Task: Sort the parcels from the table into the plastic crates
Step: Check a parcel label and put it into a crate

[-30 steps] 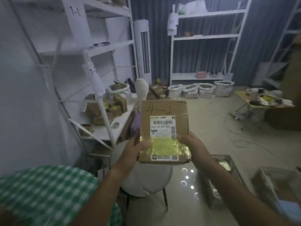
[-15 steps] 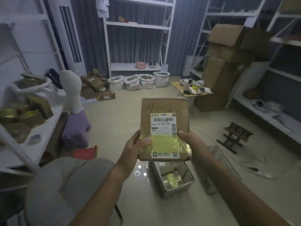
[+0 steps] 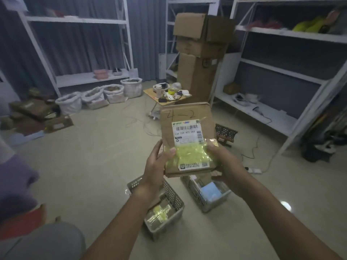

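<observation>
Dim storeroom: one cardboard parcel (image 3: 187, 136), marked "4-2", held upright at chest height over the floor, w/ left hand (image 3: 156, 166) and right hand (image 3: 225, 162) each gripping a lower side edge, thumbs on its front. Below, two plastic crates (image 3: 173, 198) (image 3: 195, 194) on the floor, both partly hidden by arms and parcel; contents hard to make out. Four white sacks (image 3: 112, 92) line the back shelving.
</observation>
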